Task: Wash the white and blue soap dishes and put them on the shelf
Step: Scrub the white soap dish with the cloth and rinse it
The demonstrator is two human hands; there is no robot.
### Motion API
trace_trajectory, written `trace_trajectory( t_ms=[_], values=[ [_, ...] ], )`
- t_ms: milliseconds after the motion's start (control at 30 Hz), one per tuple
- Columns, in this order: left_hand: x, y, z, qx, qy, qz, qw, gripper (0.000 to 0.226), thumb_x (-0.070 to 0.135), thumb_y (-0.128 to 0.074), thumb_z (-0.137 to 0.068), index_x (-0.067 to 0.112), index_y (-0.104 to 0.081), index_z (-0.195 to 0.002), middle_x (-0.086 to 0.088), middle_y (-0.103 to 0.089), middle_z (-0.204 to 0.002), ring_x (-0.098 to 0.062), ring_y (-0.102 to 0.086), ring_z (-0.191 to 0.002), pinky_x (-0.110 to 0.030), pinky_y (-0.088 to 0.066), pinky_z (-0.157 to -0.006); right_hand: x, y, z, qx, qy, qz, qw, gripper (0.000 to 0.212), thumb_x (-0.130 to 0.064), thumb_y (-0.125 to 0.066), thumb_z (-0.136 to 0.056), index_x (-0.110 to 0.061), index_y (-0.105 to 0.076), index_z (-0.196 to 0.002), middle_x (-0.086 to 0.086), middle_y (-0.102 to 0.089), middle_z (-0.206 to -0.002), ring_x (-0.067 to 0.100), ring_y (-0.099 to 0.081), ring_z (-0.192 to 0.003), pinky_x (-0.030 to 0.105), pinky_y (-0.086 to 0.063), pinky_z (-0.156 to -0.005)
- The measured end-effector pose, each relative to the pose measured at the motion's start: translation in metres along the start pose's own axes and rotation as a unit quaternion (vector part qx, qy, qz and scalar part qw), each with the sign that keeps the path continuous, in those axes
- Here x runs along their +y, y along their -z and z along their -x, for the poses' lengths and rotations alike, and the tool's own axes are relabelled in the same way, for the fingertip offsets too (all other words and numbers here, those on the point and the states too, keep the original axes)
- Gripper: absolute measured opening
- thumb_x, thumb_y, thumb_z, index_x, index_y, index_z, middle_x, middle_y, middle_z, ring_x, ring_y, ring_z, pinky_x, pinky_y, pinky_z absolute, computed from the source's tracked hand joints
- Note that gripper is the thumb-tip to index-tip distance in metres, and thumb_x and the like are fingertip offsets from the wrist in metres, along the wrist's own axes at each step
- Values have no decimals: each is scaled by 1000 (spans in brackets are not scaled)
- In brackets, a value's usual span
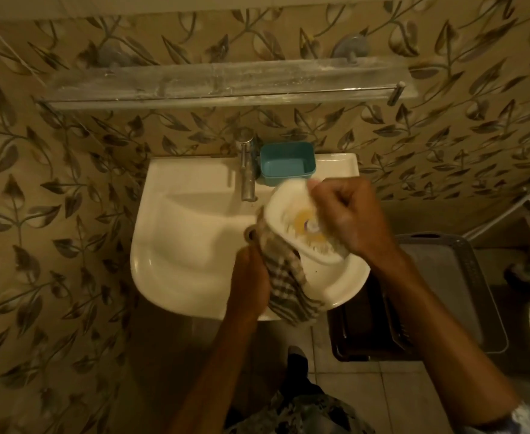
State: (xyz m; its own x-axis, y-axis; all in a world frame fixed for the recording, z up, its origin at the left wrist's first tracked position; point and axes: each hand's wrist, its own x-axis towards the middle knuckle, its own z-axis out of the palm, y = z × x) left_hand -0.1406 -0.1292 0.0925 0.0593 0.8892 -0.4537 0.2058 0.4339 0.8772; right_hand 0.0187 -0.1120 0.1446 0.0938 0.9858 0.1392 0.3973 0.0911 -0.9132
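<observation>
- White soap dish (292, 223) is held up over the sink (188, 245), tilted, with a yellowish patch showing in its middle.
- The right hand (348, 214) has its fingers curled tight around the dish's far end, so it's properly clamped on it.
- The left hand (251, 277) sits just below and to the left of that grip, fingers closed around a checkered cloth (288, 283). The cloth is pressed against the dish's lower left edge and hangs down over the sink's front rim.
- Blue soap dish (287, 166) sits upright on the sink's back ledge just beyond the right hand's grip, right beside the tap (247, 170).
- Shelf (226, 83) is on the leafy tiled wall, well above both hands.
- A grey basket (464, 277) stands on the floor to the right of the gripping hand.
</observation>
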Motion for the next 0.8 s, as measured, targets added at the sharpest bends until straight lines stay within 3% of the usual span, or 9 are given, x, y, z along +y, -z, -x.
trace_trajectory(
  t_ms=[67, 167, 267, 333, 400, 467, 600, 700, 800],
  values=[
    [-21, -14, 15, 9, 15, 18, 1000, 31, 39, -39, -93, 30, -63, -76, 6, -70, -84, 2, -65, -75, -19, -54, -66, -3, -1, -8, 69, 15, -8, 997, 41, -39, -55, -92, -14, -60, -60, -7, -65, -59, 10, -65, -57, 29, -49, -51],
    [-27, -16, 9, 31, 74, 157, 984, 40, 36, -36, -95, 17, -70, -98, -4, -74, -97, -19, -70, -91, -36, -56, -77, -5, -11, -14, 96, -3, -6, 995, 44, -39, -58, -91, -3, -61, -66, 6, -68, -66, 18, -67, -63, 37, -52, -53],
    [-15, 12, -12, 54, 27, 264, 963, 50, 32, -32, -99, 25, -77, -80, 5, -76, -82, -11, -72, -80, -26, -57, -65, 5, -12, -13, 98, -78, -64, 990, 40, -32, -61, -92, 6, -59, -79, 24, -67, -82, 37, -65, -78, 46, -54, -65],
    [-4, 26, -17, 77, -17, 257, 963, 43, 32, -35, -98, 27, -76, -86, 5, -76, -92, -13, -71, -90, -32, -56, -77, 12, -13, -8, 54, -129, -97, 985, 31, -32, -56, -95, -2, -61, -91, 20, -66, -95, 34, -64, -90, 51, -54, -78],
    [5, 34, -16, 106, -44, 239, 964, 36, 36, -41, -94, 18, -65, -114, -5, -67, -115, -23, -63, -108, -46, -49, -96, 16, -16, 0, 0, -156, -121, 980, 22, -33, -48, -98, -17, -62, -105, 13, -65, -107, 28, -63, -101, 51, -52, -90],
    [14, 35, -13, 118, -73, 209, 968, 56, 42, -44, -82, 7, -53, -125, -12, -60, -122, -27, -57, -115, -45, -45, -100, 19, -21, 6, -22, -176, -200, 964, 23, -33, -45, -97, -23, -60, -113, 11, -64, -115, 29, -61, -107, 49, -51, -94],
    [37, 12, 5, 114, -252, 74, 958, 29, 23, -42, -83, 12, -54, -107, -8, -61, -106, -3, -61, -99, -18, -50, -84, 17, -36, 21, -49, -234, -438, 866, 48, -39, -47, -86, -19, -55, -129, 13, -64, -124, 28, -64, -108, 42, -55, -88],
    [50, -11, 2, 140, -371, -111, 911, 18, 17, -47, -86, 9, -54, -101, -16, -49, -120, -16, -54, -105, -23, -47, -92, 17, -55, 34, -38, -221, -456, 861, 43, -35, -47, -85, -21, -58, -124, 5, -70, -117, 21, -67, -104, 33, -57, -87],
    [67, -7, -25, 146, -319, -173, 920, 22, 21, -45, -91, 3, -54, -101, -15, -52, -115, -22, -52, -103, -38, -46, -93, 19, -57, 44, -32, -207, -488, 847, 39, -37, -41, -88, -26, -57, -123, 0, -73, -110, 19, -69, -101, 34, -58, -83]
  ],
)
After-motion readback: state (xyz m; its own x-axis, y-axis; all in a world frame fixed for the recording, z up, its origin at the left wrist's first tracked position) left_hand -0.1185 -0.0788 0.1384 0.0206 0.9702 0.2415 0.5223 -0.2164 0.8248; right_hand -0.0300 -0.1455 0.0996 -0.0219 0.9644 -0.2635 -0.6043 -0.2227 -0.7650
